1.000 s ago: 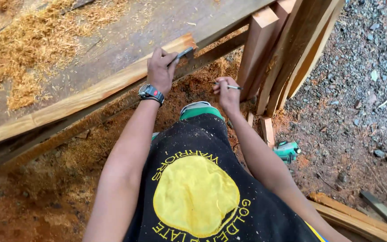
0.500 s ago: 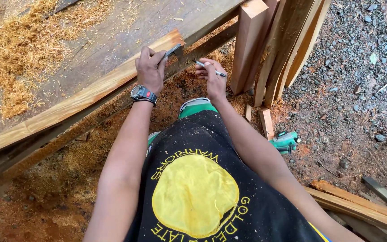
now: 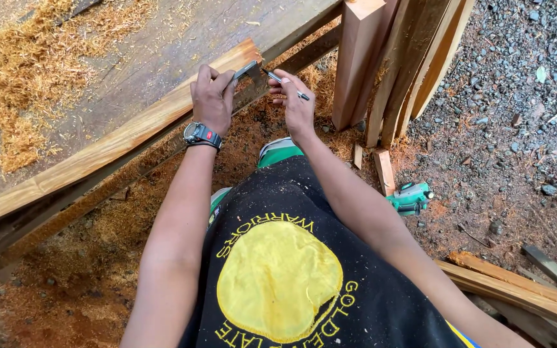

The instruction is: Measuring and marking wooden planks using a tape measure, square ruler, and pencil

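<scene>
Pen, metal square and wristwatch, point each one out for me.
pen (image 3: 286,82), head view, middle of its shaft in the right hand.
metal square (image 3: 249,69), head view, blade by the plank's end.
wristwatch (image 3: 202,135), head view, face on the left wrist.

The long plank (image 3: 117,138) runs off the left edge, length perhaps unknowable.

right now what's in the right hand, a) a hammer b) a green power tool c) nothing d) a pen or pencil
d: the right hand grips a thin pen or pencil, its tip pointing toward the metal square that the left hand holds against the end of the wooden plank; the green power tool lies on the ground, apart from both hands.
</scene>
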